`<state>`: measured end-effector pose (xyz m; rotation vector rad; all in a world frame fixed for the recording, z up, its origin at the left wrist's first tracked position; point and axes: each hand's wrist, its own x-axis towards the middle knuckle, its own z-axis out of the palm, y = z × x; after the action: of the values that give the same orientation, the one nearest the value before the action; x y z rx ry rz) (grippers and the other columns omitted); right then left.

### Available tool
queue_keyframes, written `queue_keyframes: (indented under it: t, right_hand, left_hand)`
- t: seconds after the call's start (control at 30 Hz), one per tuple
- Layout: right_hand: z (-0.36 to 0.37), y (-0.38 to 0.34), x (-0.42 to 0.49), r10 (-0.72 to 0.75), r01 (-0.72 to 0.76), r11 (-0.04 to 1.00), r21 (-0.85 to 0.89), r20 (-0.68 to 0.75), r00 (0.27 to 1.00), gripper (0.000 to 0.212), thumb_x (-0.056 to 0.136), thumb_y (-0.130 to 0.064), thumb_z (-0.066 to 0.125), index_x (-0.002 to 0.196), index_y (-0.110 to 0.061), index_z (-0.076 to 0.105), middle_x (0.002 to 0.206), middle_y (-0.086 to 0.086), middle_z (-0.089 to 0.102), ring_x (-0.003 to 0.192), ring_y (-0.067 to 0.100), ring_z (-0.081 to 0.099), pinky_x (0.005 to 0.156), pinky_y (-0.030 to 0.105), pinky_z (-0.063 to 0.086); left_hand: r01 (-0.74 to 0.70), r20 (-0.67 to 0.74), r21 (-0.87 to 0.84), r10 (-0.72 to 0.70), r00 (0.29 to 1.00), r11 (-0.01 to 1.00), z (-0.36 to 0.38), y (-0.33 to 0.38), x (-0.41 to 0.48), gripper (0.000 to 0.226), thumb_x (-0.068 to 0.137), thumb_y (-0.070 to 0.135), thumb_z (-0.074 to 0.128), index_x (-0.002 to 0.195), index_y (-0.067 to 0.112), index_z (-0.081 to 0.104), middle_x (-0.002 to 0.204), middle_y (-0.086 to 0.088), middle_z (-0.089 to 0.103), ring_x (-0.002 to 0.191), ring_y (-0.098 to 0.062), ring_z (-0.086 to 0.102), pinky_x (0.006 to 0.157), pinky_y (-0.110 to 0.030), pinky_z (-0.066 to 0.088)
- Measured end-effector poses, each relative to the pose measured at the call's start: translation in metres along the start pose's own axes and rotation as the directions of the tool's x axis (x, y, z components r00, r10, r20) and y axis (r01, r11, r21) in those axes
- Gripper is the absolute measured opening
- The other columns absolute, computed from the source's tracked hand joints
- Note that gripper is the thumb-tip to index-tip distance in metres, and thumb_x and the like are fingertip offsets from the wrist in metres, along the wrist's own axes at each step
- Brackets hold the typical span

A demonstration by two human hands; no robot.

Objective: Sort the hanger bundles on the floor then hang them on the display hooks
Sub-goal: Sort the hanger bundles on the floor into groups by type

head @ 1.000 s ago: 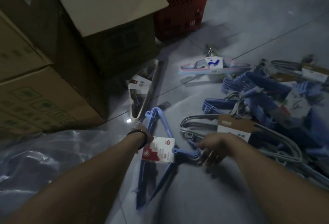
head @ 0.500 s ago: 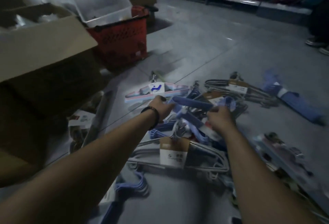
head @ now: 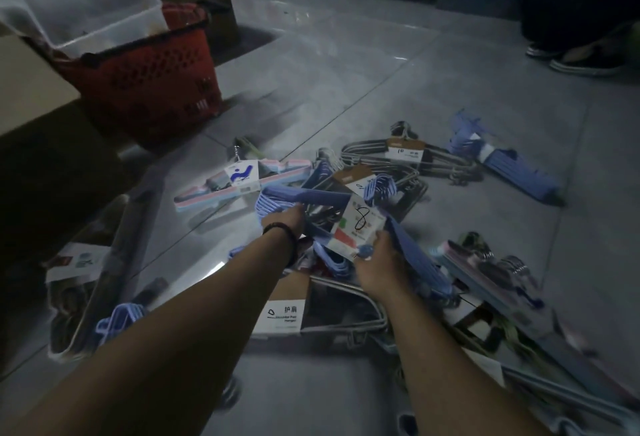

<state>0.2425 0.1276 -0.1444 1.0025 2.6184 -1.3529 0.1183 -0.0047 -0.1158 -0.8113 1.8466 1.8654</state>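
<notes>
Both hands are on one blue hanger bundle (head: 304, 195), held over the heap. The left hand (head: 282, 221), a black wristband (head: 281, 228) at its wrist, is closed round the bundle's looped end. The right hand (head: 379, 264) clasps its lower edge by the paper label (head: 358, 224), which has an 8 scrawled on it. Two more blue ones lie on the tiled floor (head: 346, 65): the far blue bundle (head: 512, 165) well beyond the right hand and the small blue bundle (head: 117, 318) beside the left forearm. I count three grey wire sets with brown card labels: the far wire bundle (head: 405, 155) and the near wire bundle (head: 353, 176) beyond the hands, and the low wire bundle (head: 284, 314) under the forearms. There are two pastel ones, the striped hanger bundle (head: 242, 179) just beyond the left hand and the second striped bundle (head: 485, 273) right of the right hand. One red basket (head: 149, 82) stands far off to the left hand's side, carrying one clear plastic tub (head: 86, 3).
</notes>
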Motion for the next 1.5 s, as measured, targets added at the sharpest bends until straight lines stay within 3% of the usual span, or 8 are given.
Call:
queue_keyframes:
  t: [0.27,0.43,0.67,0.93,1.03,1.27,1.37,1.5]
  right_hand:
    - [-0.011,-0.019,-0.008,-0.043,0.047,0.986,0.161,-0.031,0.999,0.063,0.093,-0.027,0.075,0.147,-0.013,0.047,0.136,0.009,0.063,0.122,0.029,0.061,0.087,0.028,0.042]
    - [-0.010,-0.042,-0.010,-0.050,0.055,0.975,0.217,-0.028,0.998,0.038,0.094,-0.015,0.068,0.130,-0.012,0.056,0.090,0.002,0.070,0.089,0.027,0.067,0.067,0.029,0.049]
    - [-0.005,-0.073,-0.016,-0.022,0.021,1.000,-0.008,-0.228,0.973,0.065,0.078,-0.040,0.074,0.134,-0.016,0.051,0.133,0.023,0.057,0.117,0.043,0.059,0.095,0.051,0.052]
    - [-0.017,-0.124,-0.036,-0.160,0.151,0.984,0.089,0.101,0.982,0.021,0.092,-0.025,0.065,0.106,-0.012,0.073,0.085,0.011,0.072,0.076,0.034,0.072,0.077,0.043,0.064]
    - [-0.011,-0.147,-0.053,-0.182,0.149,0.978,0.144,0.251,0.951,0.010,0.100,-0.006,0.058,0.097,-0.006,0.067,0.075,0.010,0.065,0.060,0.025,0.062,0.046,0.015,0.052]
    - [0.038,-0.157,-0.077,-0.201,0.138,0.977,0.165,0.464,0.863,0.043,0.073,-0.004,0.083,0.114,-0.008,0.070,0.095,0.016,0.077,0.079,0.036,0.074,0.073,0.048,0.062]
    - [0.041,-0.162,-0.093,-0.136,0.114,0.991,0.075,0.624,0.770,0.035,0.085,0.011,0.067,0.115,-0.006,0.060,0.096,0.029,0.075,0.085,0.054,0.073,0.079,0.069,0.059]
    - [0.040,-0.166,-0.098,-0.064,-0.002,0.997,0.077,0.841,0.537,0.030,0.097,-0.006,0.059,0.126,0.000,0.053,0.111,0.030,0.074,0.094,0.052,0.073,0.064,0.045,0.061]
  left_hand:
    - [-0.099,-0.023,-0.011,0.099,0.995,0.995,-0.016,0.020,-0.016,0.046,0.096,0.029,0.069,0.133,0.013,0.045,0.120,-0.022,0.062,0.095,-0.047,0.072,0.061,-0.059,0.062]
    - [-0.205,-0.039,-0.032,0.203,0.978,0.978,-0.059,0.035,-0.004,0.042,0.088,0.037,0.069,0.116,0.011,0.052,0.113,-0.024,0.066,0.090,-0.045,0.073,0.068,-0.066,0.061]
    - [-0.341,0.008,-0.166,0.347,0.938,0.925,-0.123,0.070,-0.056,0.031,0.100,0.034,0.061,0.113,0.008,0.049,0.099,-0.023,0.070,0.078,-0.041,0.074,0.058,-0.055,0.062]
    - [-0.409,0.053,-0.187,0.425,0.904,0.893,-0.187,0.100,-0.099,0.040,0.105,0.029,0.059,0.126,-0.001,0.044,0.101,-0.020,0.063,0.062,-0.032,0.076,0.063,-0.056,0.064]
    - [-0.379,0.079,-0.143,0.392,0.917,0.914,-0.213,0.094,-0.106,0.028,0.106,0.030,0.057,0.114,0.004,0.049,0.096,-0.017,0.065,0.066,-0.033,0.077,0.069,-0.057,0.064]
    - [-0.347,0.133,-0.102,0.359,0.924,0.932,-0.283,0.067,-0.098,0.032,0.103,0.036,0.062,0.111,0.006,0.055,0.098,-0.016,0.069,0.079,-0.034,0.076,0.074,-0.052,0.065]
    - [-0.265,0.149,-0.102,0.278,0.949,0.959,-0.308,0.046,-0.088,0.038,0.100,0.040,0.066,0.116,0.006,0.058,0.106,-0.019,0.070,0.084,-0.037,0.075,0.079,-0.057,0.063]
    - [-0.201,0.151,-0.140,0.221,0.964,0.970,-0.323,0.030,-0.079,0.032,0.102,0.040,0.063,0.110,0.010,0.059,0.101,-0.018,0.070,0.064,-0.031,0.076,0.065,-0.052,0.064]
